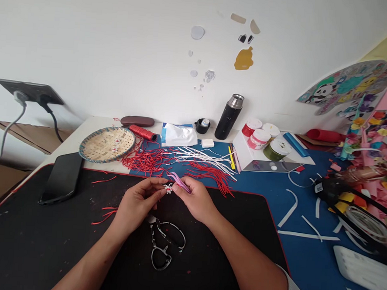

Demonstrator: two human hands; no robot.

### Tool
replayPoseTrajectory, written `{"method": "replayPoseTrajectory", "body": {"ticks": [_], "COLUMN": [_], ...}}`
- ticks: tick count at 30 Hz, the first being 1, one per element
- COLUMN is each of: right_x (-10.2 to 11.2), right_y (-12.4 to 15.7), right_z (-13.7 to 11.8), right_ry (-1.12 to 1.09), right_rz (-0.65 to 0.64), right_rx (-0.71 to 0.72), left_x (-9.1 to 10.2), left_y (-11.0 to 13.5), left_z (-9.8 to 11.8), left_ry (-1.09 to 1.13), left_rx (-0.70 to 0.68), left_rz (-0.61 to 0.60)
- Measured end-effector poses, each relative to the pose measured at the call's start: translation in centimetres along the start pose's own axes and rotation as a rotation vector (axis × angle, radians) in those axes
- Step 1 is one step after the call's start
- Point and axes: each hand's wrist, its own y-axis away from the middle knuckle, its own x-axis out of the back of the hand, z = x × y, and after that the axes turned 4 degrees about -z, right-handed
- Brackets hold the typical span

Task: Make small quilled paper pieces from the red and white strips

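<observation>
The left hand [140, 199] is pinching a small white-and-red knot [168, 189] between thumb and fingertips, over the far part of the black mat [76, 234]. The right hand [196, 198] is gripping pink tweezers [180, 182] just beside it, their tips pointing toward eleven o'clock; whether the right thumb is touching the knot is hard to tell. The two hands are nearly meeting, their fingers partly covering the knot's edges, and the lower fingers of both are hiding behind the palms. At six o'clock from them, scissors [162, 248] are lying on the mat, their blades disappearing under the left hand. Red cords [146, 162] are tangling at eleven o'clock, while white cords [208, 160] and a red bundle [216, 178] are spreading at one, overlapping so that single strands are blurring together. A basket [93, 144] is sitting at ten o'clock, holding small pieces too tiny to make out, with a red spool [142, 132] lying beside it. A dark phone [62, 178] is resting at nine o'clock. Toward one o'clock a black flask [229, 119] is standing, and four tubs [258, 140] are clustering at two. At three o'clock paper strips [307, 235] are scattering, and a black-framed object [368, 223] is running out of view at the right edge.
</observation>
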Motion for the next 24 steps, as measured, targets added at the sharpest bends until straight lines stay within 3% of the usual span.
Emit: {"method": "replayPoseTrajectory", "body": {"ticks": [12, 24], "right_x": [0.0, -0.18], "right_y": [0.08, 0.24], "right_z": [-0.14, -0.43], "right_ry": [0.013, 0.075], "right_rz": [0.0, -0.015], "right_rx": [0.003, 0.022], "left_x": [0.24, 0.32], "left_y": [-0.07, -0.22], "left_z": [0.25, 0.27], "left_ry": [0.029, 0.025], "left_rx": [0.058, 0.081], "left_rz": [-0.086, -0.034]}}
